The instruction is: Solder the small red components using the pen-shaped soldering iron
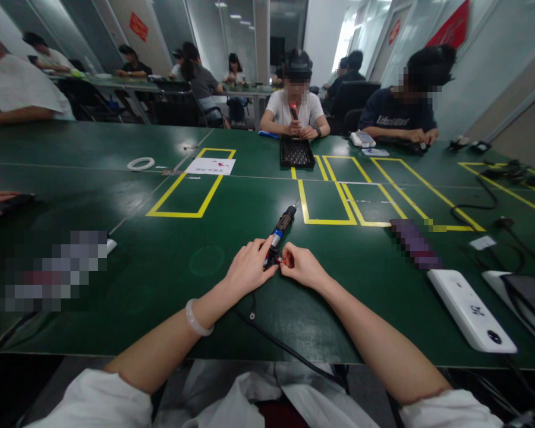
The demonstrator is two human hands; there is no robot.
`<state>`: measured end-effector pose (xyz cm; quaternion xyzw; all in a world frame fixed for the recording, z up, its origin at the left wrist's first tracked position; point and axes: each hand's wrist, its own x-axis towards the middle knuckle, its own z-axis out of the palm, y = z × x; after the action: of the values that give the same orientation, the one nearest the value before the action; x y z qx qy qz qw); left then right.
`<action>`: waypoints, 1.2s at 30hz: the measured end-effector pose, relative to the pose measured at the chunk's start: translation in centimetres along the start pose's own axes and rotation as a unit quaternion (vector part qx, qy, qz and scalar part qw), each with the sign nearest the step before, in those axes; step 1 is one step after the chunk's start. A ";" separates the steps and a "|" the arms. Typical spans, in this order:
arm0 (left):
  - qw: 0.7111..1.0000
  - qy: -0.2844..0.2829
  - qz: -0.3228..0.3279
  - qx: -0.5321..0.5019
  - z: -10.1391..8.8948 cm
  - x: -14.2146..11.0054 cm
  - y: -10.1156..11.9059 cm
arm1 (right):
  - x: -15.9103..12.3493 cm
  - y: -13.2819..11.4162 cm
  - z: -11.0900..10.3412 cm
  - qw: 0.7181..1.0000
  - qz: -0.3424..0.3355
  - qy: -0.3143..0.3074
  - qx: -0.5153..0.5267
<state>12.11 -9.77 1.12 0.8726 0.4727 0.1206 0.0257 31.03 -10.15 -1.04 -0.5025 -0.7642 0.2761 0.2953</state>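
Note:
An electric screwdriver [284, 223] lies on the green table in front of me, its thin bit pointing away. A blue and silver section shows midway along its dark body. My left hand [248, 266] is closed around its rear part, with the palm down. Close against that end, my right hand [302, 264] pinches something small with red and orange bits showing; the fingers hide most of it. Dark and coloured small parts [271, 258] show between the two hands. A black cord [289, 346] runs from beneath my left hand toward the table's near edge.
A purple-screened phone [414, 242], a white power bank [470, 309] and loose cables lie on the right. Across the table, a person works over a black tray [297, 156]. Yellow tape outlines [173, 214] mark the table; a blurred device [62, 267] is left.

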 end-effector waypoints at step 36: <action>1.000 -0.004 0.005 0.005 0.2 -0.1 0.0 | 0.0 -0.3 0.3 1.000 -0.024 -0.004 0.020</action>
<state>12.10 -9.82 0.93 0.8755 0.4690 0.1148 0.0223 30.61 -10.26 -0.97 -0.4772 -0.7713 0.2864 0.3089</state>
